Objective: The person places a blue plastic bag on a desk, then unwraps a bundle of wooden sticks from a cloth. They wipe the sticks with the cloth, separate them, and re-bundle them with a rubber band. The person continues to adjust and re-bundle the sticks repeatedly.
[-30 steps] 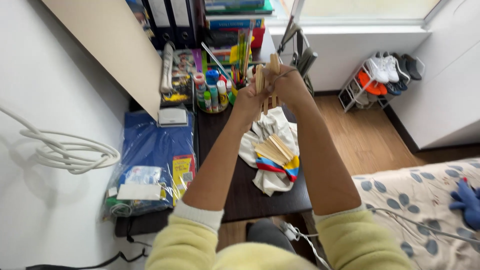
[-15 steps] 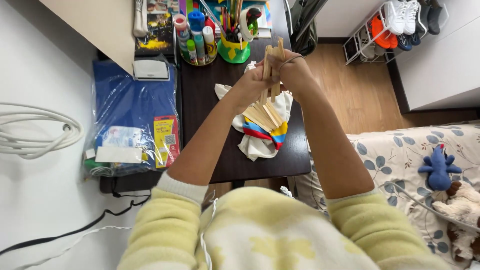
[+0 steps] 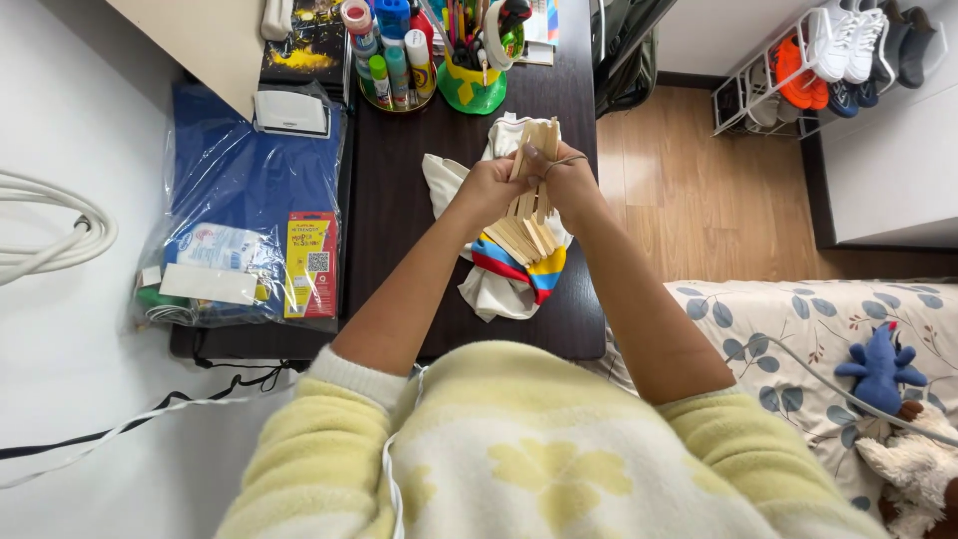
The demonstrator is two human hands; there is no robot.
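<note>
Both hands meet above the dark bench (image 3: 399,200), holding a bunch of flat wooden craft sticks (image 3: 536,150) upright. Left hand (image 3: 489,190) has its fingers wrapped closed around the lower part of the bunch; right hand (image 3: 567,180) is closed on the same bunch from the other side, with a thin elastic band (image 3: 564,160) looped over it, band looks to run toward the sticks but exact wrap is too small to tell. Stick tops fan slightly above the fingers. More loose sticks (image 3: 524,237) lie just below on a white cloth with red, blue and yellow stripes (image 3: 499,279). Sticks judged light, stiff, smooth, thin enough to snap if bent, and likely to slide past each other, so best held around the middle of the bunch with a firm even squeeze, not by the tips. Behind: green cup of pens (image 3: 471,85), small glue bottles (image 3: 394,65). Left on the bench: blue plastic-wrapped bag (image 3: 244,190). Shoe rack (image 3: 828,50) on the wood floor, bed (image 3: 798,319) at right.
</note>
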